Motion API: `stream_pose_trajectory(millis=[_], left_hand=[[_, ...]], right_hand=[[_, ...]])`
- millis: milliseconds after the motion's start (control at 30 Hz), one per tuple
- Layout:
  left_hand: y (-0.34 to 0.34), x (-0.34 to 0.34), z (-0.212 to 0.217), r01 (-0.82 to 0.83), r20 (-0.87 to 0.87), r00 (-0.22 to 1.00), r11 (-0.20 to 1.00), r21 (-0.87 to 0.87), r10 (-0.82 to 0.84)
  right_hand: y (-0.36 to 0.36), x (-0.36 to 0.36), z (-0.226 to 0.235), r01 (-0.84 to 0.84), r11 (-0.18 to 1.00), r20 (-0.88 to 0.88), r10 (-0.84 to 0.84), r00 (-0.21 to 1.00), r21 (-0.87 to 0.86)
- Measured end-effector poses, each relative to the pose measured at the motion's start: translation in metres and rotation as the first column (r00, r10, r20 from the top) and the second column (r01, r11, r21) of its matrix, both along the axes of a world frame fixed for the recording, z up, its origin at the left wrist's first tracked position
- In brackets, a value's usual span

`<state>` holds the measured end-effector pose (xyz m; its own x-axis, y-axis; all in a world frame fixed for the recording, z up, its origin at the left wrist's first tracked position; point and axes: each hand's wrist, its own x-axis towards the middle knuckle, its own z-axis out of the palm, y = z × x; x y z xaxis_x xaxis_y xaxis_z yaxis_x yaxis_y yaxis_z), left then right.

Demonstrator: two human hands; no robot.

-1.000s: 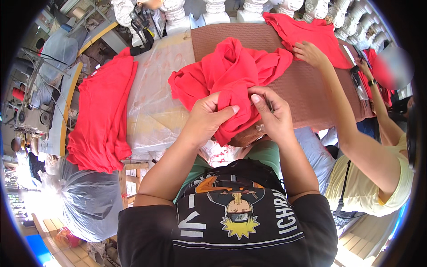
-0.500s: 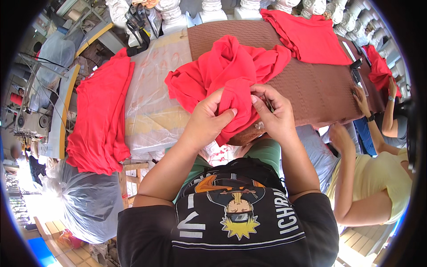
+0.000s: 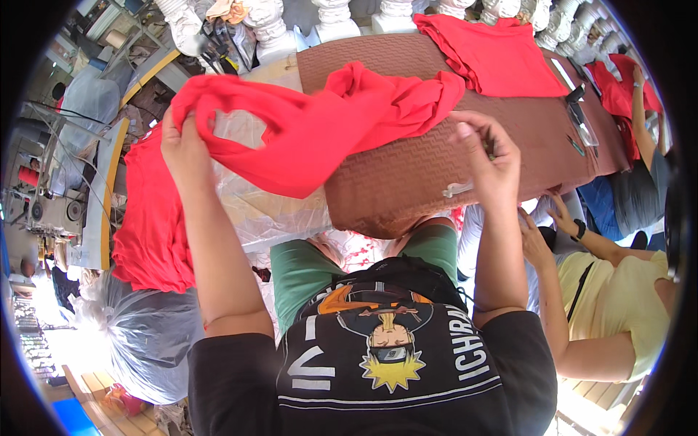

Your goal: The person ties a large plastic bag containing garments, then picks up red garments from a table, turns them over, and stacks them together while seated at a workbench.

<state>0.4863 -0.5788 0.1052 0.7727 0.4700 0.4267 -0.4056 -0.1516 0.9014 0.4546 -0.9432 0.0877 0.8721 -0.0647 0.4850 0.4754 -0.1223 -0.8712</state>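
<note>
The brown-covered worktop (image 3: 392, 185) had mostly bare room between its near edge and the red garment (image 3: 313, 149), which stretched out leftward. The left hand (image 3: 183, 149) was clamped on that garment's left edge; the right hand (image 3: 498, 166), near its other end, curled round a small dark thing (image 3: 490, 147).

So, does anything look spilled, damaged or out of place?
I see no spill or damage. A small whitish piece lies loose near the front edge of the brown cloth, odd because it matches none of the red garments; its kind is unclear.
</note>
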Motion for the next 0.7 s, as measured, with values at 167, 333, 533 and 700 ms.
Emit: stream_pose_trajectory(millis=[167, 333, 533, 700], left_hand=[[0.047, 0.005, -0.049, -0.374, 0.066, 0.914, 0.765, 0.525, 0.401], [-0.04, 0.044, -0.032, 0.117, -0.228, 0.971, 0.693, 0.712, 0.071], [-0.069, 0.126, -0.06, 0.578, -0.678, 0.723, 0.421, 0.699, 0.134], [-0.128, 0.05, -0.036, -0.044, 0.114, 0.992, 0.701, 0.712, -0.053]], right_hand=[[-0.019, 0.019, -0.022, 0.13, 0.987, -0.124, -0.141, 0.982, -0.09], [0.003, 0.042, -0.043, 0.082, 0.963, -0.176, -0.13, 0.976, -0.255], [0.041, 0.039, -0.052, -0.106, 0.968, -0.253, 0.047, 0.966, -0.227], [0.034, 0.033, -0.057, -0.109, 0.994, -0.288, 0.104, 0.952, -0.004]])
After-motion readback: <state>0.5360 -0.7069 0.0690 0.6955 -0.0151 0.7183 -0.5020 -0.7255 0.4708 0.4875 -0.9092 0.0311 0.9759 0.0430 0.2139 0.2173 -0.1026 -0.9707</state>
